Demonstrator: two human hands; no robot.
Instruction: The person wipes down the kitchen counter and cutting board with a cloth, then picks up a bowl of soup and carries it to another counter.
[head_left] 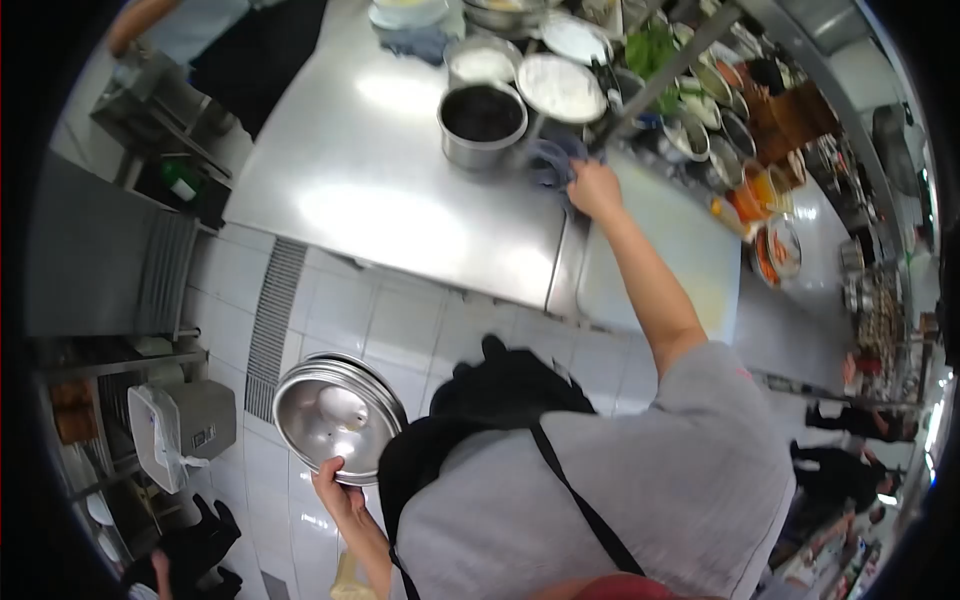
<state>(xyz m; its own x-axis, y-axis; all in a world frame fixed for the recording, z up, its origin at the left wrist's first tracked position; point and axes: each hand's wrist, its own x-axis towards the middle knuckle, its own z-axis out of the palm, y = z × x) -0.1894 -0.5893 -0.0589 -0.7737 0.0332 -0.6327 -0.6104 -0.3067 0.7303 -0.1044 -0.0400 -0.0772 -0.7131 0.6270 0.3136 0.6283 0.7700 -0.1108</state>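
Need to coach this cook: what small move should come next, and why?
Probably lift the blue cloth off the counter with the right hand, which appears to grip it; the left hand is busy holding the stacked metal bowls.

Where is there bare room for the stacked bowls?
The steel counter is bare between its front edge and the dark-filled pot. The cutting board shows bare patches beside the right forearm. Beyond the pot, containers crowd together.
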